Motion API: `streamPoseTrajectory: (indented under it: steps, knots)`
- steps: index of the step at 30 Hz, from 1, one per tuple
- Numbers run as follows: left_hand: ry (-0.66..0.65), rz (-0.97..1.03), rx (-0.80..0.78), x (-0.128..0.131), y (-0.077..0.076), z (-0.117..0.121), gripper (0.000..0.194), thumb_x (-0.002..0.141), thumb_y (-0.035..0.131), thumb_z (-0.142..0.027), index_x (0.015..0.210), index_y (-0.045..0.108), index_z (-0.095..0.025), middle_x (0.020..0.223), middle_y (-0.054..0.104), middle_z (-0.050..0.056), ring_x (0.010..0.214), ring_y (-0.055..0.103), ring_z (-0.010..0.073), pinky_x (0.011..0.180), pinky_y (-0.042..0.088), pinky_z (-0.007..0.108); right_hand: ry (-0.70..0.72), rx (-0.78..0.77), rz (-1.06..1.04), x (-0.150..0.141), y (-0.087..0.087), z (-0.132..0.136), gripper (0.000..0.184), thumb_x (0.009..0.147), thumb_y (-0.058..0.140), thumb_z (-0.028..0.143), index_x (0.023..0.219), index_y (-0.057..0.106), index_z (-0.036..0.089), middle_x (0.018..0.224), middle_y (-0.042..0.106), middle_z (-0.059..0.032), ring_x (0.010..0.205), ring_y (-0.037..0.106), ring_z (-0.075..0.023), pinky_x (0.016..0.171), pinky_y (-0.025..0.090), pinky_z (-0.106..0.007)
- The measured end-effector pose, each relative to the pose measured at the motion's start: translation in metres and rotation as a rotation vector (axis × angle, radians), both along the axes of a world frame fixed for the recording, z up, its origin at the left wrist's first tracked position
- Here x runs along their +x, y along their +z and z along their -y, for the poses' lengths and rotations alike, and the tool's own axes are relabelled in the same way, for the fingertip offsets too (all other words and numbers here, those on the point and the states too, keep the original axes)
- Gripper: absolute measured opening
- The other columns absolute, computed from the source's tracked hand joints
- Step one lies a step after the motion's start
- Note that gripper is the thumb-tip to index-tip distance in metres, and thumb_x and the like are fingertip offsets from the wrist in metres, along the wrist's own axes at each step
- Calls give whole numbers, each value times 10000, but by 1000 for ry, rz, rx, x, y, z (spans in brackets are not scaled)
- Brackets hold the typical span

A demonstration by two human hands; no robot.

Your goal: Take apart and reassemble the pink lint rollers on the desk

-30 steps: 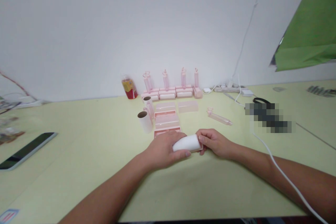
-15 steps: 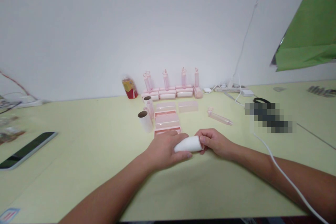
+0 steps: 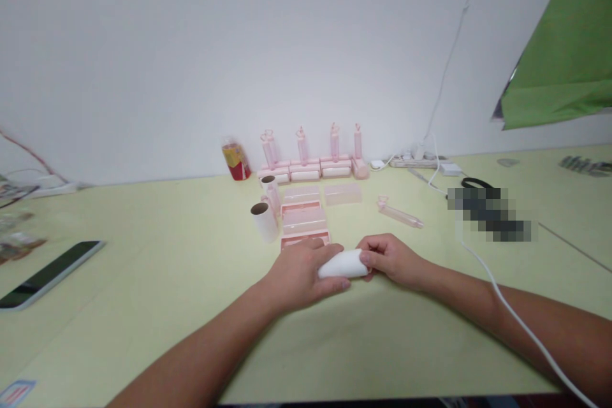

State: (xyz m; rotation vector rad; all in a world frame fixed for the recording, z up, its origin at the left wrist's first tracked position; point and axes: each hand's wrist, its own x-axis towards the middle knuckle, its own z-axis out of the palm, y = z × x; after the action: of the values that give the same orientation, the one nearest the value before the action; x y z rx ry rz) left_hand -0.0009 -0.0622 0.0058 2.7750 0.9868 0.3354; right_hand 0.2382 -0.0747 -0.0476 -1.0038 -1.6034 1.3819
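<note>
A white lint roller roll (image 3: 343, 264) lies sideways between my hands, low over the table. My left hand (image 3: 301, 273) is wrapped around its left end, thumb along the near side. At the right end, my right hand (image 3: 393, 259) grips the rim, with its thumb on the white surface and the other fingers partly hidden behind. Just beyond my left hand is a pink open case (image 3: 306, 240), partly covered by that hand. Another white roll (image 3: 266, 224) stands upright to the left, its brown core showing. A clear pink handle (image 3: 400, 213) lies beyond my right hand.
Pink lint rollers (image 3: 305, 169) with upright handles line the wall. Clear pink covers (image 3: 343, 194) lie before them. A red and yellow packet (image 3: 236, 159) stands left; a phone (image 3: 50, 273) lies far left. A white cable (image 3: 497, 287) crosses over my right forearm.
My right thumb has shifted slightly left, from the roll's end rim onto its white surface. The left hand keeps its hold, almost unmoved.
</note>
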Motion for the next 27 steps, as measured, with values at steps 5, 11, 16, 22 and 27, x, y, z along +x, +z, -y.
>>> streamPoseTrajectory:
  steps: [5, 11, 16, 22, 27]
  knots:
    - [13, -5, 11, 0, 0, 0, 525, 841, 529, -638, 1199, 601, -261, 942, 602, 68, 845, 568, 230, 700, 392, 295, -19, -33, -4, 0, -4, 0, 411, 779, 687, 536, 779, 622, 130, 650, 651, -27, 566, 622, -147, 552, 476, -251]
    - [26, -2, 5, -1, 0, -1, 496, 840, 549, -611, 1188, 605, -262, 949, 606, 60, 840, 574, 222, 703, 399, 292, -31, -34, -3, 1, -6, -2, 409, 793, 678, 524, 817, 639, 118, 675, 648, -27, 554, 629, -138, 527, 462, -233]
    - [49, -8, 12, -1, 0, -1, 487, 834, 566, -596, 1187, 603, -262, 970, 615, 57, 843, 580, 220, 688, 400, 284, -41, -44, -21, -1, -6, -2, 366, 800, 684, 470, 893, 660, 117, 748, 657, -36, 584, 631, -135, 552, 492, -246]
    - [64, 10, 11, 0, -1, -1, 475, 828, 576, -585, 1170, 618, -258, 971, 622, 58, 846, 587, 224, 701, 412, 293, -109, 67, 36, 0, -5, -1, 353, 833, 638, 464, 1006, 647, 157, 832, 671, -45, 692, 628, -173, 635, 528, -311]
    - [57, 13, 2, 0, -2, -2, 498, 818, 590, -585, 1188, 623, -254, 1002, 630, 77, 885, 589, 247, 731, 423, 315, -484, 580, 459, 32, 0, -23, 264, 882, 584, 381, 1063, 651, 200, 1086, 666, -89, 1031, 595, -250, 926, 452, -408]
